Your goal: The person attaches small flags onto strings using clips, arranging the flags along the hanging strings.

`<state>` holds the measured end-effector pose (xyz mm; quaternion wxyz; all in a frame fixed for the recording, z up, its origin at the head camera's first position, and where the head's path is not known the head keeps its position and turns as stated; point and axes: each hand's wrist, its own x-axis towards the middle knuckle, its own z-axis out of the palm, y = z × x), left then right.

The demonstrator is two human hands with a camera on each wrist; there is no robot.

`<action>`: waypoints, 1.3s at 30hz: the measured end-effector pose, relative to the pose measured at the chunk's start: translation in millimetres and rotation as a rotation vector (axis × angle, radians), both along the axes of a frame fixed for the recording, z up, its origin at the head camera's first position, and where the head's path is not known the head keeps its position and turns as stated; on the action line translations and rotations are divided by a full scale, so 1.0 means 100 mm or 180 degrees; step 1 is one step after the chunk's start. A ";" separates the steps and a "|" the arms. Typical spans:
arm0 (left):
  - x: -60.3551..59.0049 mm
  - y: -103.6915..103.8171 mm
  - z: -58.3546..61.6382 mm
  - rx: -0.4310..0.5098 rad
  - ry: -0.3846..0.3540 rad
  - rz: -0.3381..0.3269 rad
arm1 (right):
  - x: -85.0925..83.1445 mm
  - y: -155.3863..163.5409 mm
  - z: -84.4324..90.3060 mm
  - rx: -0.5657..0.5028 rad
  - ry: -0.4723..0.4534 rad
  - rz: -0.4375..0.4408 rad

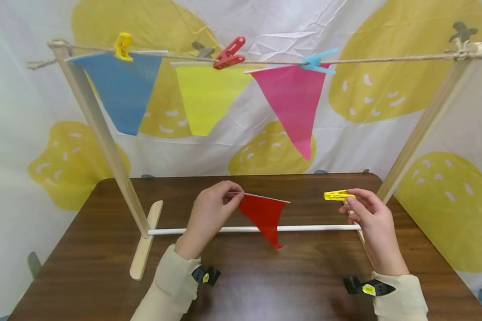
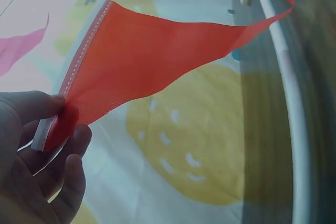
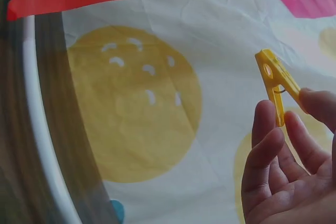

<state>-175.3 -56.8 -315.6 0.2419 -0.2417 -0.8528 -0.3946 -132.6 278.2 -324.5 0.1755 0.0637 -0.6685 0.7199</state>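
The red triangular fabric pennant [image 1: 263,215] hangs above the middle of the dark brown wooden worktop [image 1: 84,267], pinched at the near end of its white stitched hem by the left hand [image 1: 209,214]; thumb and curled fingers [image 2: 68,156] press the hem between them, and the point droops toward 5 o'clock, just past the white crossbar [image 1: 313,228] of the wooden stand. At 3 o'clock from it, well apart, the right hand [image 1: 371,218] pinches the small yellow plastic clothespin [image 1: 338,195] by its tail between thumb and fingertips, its jaws closed and pointing toward the pennant. Overhead, at 12 o'clock, a twine line [image 1: 385,59] strung between two wooden posts carries a blue pennant [image 1: 120,89], a yellow pennant [image 1: 206,96] and a pink pennant [image 1: 295,102], each held by a peg. As I judge it, the hold on the hem is slight: the limp cloth could slip or fold over, and the peg, held only by its tail, could twist out of the fingers.
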 end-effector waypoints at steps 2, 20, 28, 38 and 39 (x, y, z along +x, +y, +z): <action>-0.01 0.04 0.06 -0.0019 0.0060 -0.0014 | 0.00 0.01 0.05 -0.0030 0.0124 0.0017; 0.01 0.36 0.59 0.0306 0.0495 -0.0274 | 0.02 0.05 0.62 -0.0262 0.0735 -0.0083; 0.00 0.46 0.76 0.0427 0.0634 -0.0395 | 0.02 0.07 0.86 -0.0222 0.0985 -0.0201; -0.04 0.60 0.97 0.0515 0.0596 -0.0462 | 0.06 0.10 1.15 -0.0191 0.1199 -0.0040; -0.05 0.61 0.98 0.0528 0.0568 -0.0476 | 0.06 0.11 1.17 -0.0189 0.1199 -0.0033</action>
